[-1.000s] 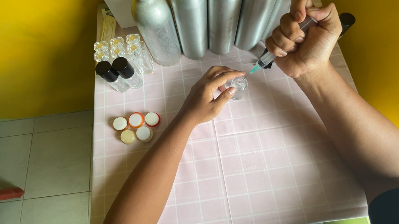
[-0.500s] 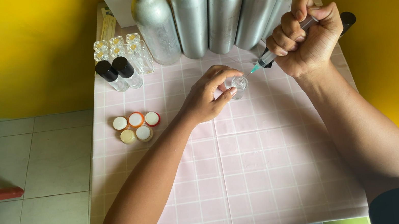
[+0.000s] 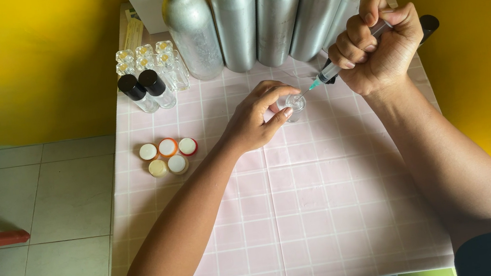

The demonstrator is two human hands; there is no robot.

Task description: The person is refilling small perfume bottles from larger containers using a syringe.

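My left hand [image 3: 257, 117] curls around a small clear glass vial [image 3: 294, 106] standing on the pink checked table [image 3: 306, 212]. My right hand [image 3: 380, 44] is fisted around a syringe [image 3: 330, 72], thumb on the plunger. The syringe slants down to the left, and its thin needle tip reaches the mouth of the vial.
Several tall aluminium bottles [image 3: 236, 19] line the table's back edge. Two black-capped small bottles [image 3: 146, 91] and a cluster of clear vials [image 3: 153, 58] stand back left. Several small round capped jars [image 3: 167, 156] sit left of my forearm. Yellow walls close in at back and right.
Both hands hold nearly the same pose. The syringe tip stays at the vial's mouth.
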